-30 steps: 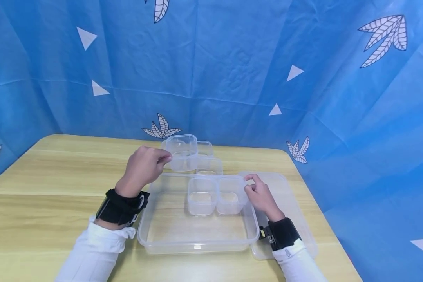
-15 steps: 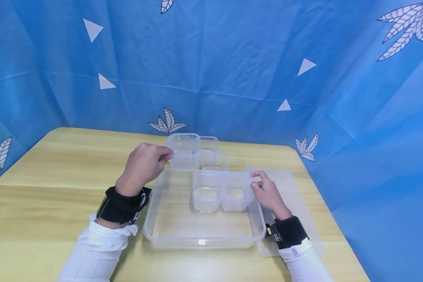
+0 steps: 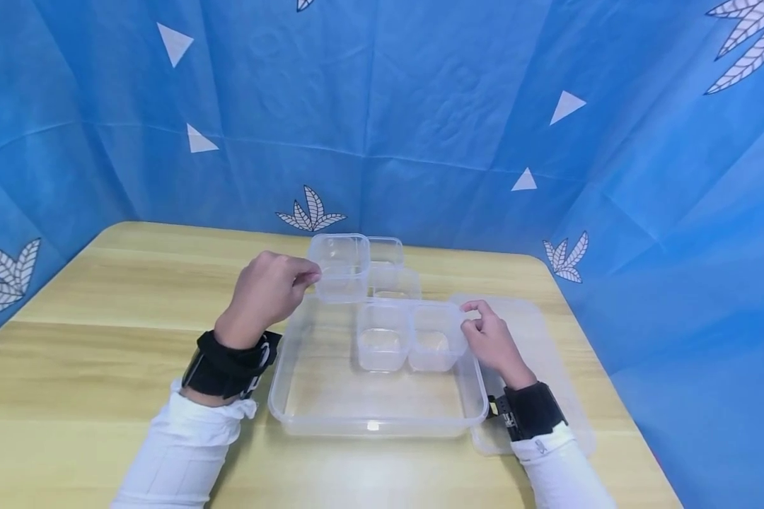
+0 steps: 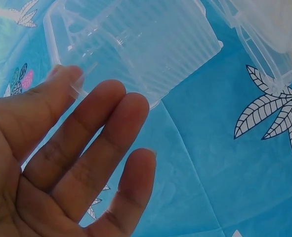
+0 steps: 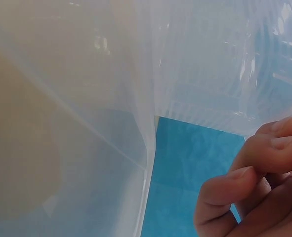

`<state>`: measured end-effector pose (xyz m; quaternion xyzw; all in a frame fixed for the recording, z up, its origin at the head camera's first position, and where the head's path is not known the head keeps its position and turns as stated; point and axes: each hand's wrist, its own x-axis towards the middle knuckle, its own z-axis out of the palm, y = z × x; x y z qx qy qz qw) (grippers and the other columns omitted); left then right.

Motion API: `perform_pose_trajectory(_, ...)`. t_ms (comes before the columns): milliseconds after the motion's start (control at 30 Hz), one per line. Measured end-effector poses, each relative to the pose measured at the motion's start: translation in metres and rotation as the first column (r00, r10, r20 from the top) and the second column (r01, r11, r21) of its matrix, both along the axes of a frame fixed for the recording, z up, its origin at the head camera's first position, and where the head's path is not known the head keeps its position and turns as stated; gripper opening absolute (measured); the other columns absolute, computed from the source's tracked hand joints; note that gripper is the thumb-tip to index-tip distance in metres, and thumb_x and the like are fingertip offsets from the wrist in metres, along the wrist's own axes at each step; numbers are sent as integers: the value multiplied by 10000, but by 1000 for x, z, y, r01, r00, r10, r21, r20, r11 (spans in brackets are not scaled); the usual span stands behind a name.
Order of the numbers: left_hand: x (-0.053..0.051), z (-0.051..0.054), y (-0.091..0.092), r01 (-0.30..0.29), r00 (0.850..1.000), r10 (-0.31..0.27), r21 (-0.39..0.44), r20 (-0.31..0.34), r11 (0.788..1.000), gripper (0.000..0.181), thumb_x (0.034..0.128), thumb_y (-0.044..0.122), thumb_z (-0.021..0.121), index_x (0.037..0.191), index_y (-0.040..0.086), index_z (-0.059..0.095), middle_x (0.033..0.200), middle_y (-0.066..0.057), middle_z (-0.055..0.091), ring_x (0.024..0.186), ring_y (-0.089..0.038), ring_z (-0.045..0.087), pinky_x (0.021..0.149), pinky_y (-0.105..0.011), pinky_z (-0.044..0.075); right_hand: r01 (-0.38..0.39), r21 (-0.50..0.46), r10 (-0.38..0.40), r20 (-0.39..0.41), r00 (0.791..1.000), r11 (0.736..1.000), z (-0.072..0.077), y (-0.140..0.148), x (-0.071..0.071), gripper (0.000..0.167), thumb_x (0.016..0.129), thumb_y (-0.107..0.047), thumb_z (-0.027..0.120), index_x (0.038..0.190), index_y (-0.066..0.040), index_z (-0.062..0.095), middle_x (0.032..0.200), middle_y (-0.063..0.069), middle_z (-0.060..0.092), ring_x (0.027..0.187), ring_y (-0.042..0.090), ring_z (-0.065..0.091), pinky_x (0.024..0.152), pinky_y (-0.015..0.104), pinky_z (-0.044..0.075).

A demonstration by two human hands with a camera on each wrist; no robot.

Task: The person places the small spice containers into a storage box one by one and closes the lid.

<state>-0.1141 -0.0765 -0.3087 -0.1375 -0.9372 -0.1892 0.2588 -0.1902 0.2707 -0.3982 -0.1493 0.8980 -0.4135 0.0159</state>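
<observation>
My left hand (image 3: 270, 291) pinches the near-left rim of a small clear plastic container (image 3: 340, 272), above the far-left corner of a large clear box (image 3: 375, 426). In the left wrist view, the thumb and forefinger meet at this container's edge, with the other fingers (image 4: 128, 118) spread apart. My right hand (image 3: 493, 343) holds the right rim of another small container (image 3: 433, 346) between curled index finger and thumb. That container is at the box's rear right, beside a matching small container (image 3: 382, 346). Whether the gripped one rests on the box floor, I cannot tell.
Two more small clear containers (image 3: 400, 284) stand behind the box toward the table's back edge. A flat clear lid (image 3: 544, 353) lies on the wooden table (image 3: 89, 367), partly under my right forearm. A blue patterned cloth (image 3: 420, 92) hangs behind the table.
The head view has shifted, so the scene sits further right and higher. Both hands keep their holds with little movement. A container edge once visible behind the left-held container is now hidden.
</observation>
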Motion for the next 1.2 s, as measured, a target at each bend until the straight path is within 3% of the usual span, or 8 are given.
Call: perform_pose_trajectory(1200, 26, -4, -3, 20, 998, -20, -3, 60, 1000, 56, 831, 29, 746, 875, 38, 781, 819, -105, 729, 692, -244, 673, 629, -407, 538, -12, 13, 12, 2, 1000, 1000, 0, 1, 0, 331, 887, -84, 440, 1204, -42, 524, 541, -47, 361, 460, 121, 308, 452, 252, 269)
